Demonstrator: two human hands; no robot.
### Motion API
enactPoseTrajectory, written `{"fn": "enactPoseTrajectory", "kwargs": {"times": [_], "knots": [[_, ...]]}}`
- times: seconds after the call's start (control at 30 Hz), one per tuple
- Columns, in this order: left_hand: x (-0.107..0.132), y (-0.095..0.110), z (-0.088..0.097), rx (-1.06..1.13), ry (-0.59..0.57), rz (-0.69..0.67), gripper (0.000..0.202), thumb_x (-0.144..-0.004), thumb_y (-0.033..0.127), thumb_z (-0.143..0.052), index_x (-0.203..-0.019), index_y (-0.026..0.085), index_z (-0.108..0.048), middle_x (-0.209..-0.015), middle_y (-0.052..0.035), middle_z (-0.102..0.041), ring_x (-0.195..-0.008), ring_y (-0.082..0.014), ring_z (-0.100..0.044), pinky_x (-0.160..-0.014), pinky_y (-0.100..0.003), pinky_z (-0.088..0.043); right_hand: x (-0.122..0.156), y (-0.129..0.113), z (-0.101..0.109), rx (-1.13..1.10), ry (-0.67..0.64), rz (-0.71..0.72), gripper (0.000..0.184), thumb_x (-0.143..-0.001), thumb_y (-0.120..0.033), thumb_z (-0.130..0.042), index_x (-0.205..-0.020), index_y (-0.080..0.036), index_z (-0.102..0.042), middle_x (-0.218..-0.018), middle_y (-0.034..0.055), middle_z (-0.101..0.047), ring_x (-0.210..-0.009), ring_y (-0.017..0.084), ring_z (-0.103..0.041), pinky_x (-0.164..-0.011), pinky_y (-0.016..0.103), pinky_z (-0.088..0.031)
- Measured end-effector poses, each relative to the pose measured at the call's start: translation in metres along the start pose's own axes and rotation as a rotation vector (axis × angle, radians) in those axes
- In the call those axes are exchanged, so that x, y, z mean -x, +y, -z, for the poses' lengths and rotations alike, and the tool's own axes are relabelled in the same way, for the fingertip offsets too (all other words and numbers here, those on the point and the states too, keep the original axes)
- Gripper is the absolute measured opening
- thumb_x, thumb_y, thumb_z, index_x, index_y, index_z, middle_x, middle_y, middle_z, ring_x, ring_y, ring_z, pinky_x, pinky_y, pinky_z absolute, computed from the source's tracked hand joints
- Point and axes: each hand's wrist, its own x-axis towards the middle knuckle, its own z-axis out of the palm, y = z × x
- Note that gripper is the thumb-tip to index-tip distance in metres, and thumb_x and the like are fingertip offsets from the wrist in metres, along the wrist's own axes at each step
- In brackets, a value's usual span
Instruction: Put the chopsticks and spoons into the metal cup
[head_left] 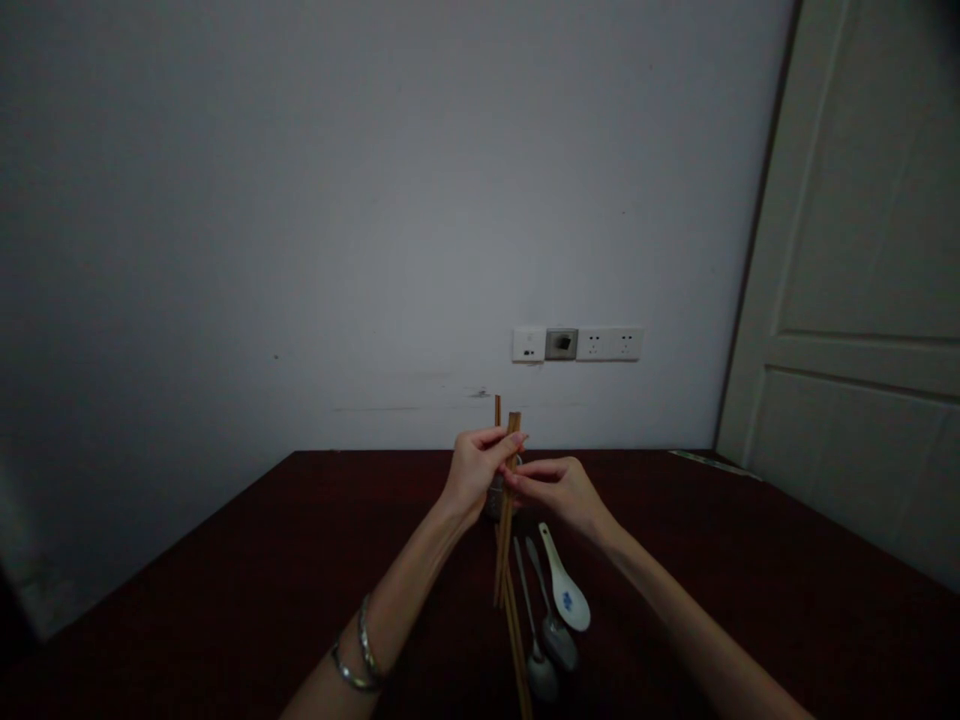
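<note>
My left hand (477, 466) is closed around the upper part of a small bunch of wooden chopsticks (504, 550), held nearly upright. From the right, my right hand (561, 488) pinches the same bunch a little lower, thumb and finger pressed together. Behind my hands stands a greyish holder (494, 498), mostly hidden, with another chopstick (497, 408) rising above it. Below the held bunch, more chopsticks (517, 645) lie on the table. Right of them are two metal spoons, a long thin one (541, 678) and a wider one (559, 640), then a white ceramic spoon (571, 603) with a blue mark.
The dark red table (262, 570) reaches back to a pale wall (375, 220). Sockets and a switch panel (577, 344) sit on the wall above the table. A flat strip (716, 464) lies near the table's far right edge, beside a whitish panelled door (862, 300).
</note>
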Motion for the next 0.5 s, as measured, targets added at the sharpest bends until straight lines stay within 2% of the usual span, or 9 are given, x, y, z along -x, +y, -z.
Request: {"fn": "enactPoseTrajectory", "kwargs": {"times": [0.2,0.33,0.43,0.5], "knots": [[-0.004,-0.001,0.006,-0.018,-0.095,0.068,0.026,-0.064,0.034,-0.067,-0.067,0.009,-0.063,-0.046,0.0022,-0.051,-0.033,-0.0038,-0.042,-0.033,-0.016,-0.030,-0.003,0.005,0.003,0.084,-0.028,0.035,0.031,-0.057,-0.039,-0.070,-0.071,-0.011,-0.071,-0.059,0.0057,-0.065,-0.050,0.012,-0.055,-0.053,0.026,-0.045],[-0.008,0.001,0.015,0.042,-0.146,0.093,0.027,-0.064,0.030,-0.067,-0.080,0.009,-0.064,-0.059,-0.0012,-0.058,-0.039,-0.0032,-0.043,-0.038,-0.016,-0.038,-0.005,0.011,0.004,0.125,-0.022,0.035,0.031,-0.060,-0.040,-0.069,-0.072,-0.011,-0.071,-0.057,0.0048,-0.064,-0.050,0.011,-0.054,-0.052,0.024,-0.044],[-0.016,0.003,0.029,0.096,-0.128,0.080,0.033,-0.066,0.029,-0.066,-0.092,0.010,-0.062,-0.073,-0.0047,-0.061,-0.047,-0.0061,-0.049,-0.041,-0.018,-0.042,-0.014,0.008,0.010,0.125,0.008,0.019,0.030,-0.059,-0.038,-0.070,-0.072,-0.012,-0.071,-0.060,0.0046,-0.066,-0.051,0.011,-0.056,-0.052,0.024,-0.045],[-0.024,-0.002,0.043,0.106,-0.068,0.063,0.032,-0.067,0.030,-0.065,-0.092,0.010,-0.062,-0.082,-0.0074,-0.061,-0.051,-0.0069,-0.051,-0.041,-0.019,-0.043,-0.026,0.000,0.018,0.096,0.056,0.016,0.028,-0.057,-0.036,-0.071,-0.071,-0.012,-0.070,-0.062,0.0047,-0.067,-0.052,0.012,-0.057,-0.054,0.025,-0.047]]}}
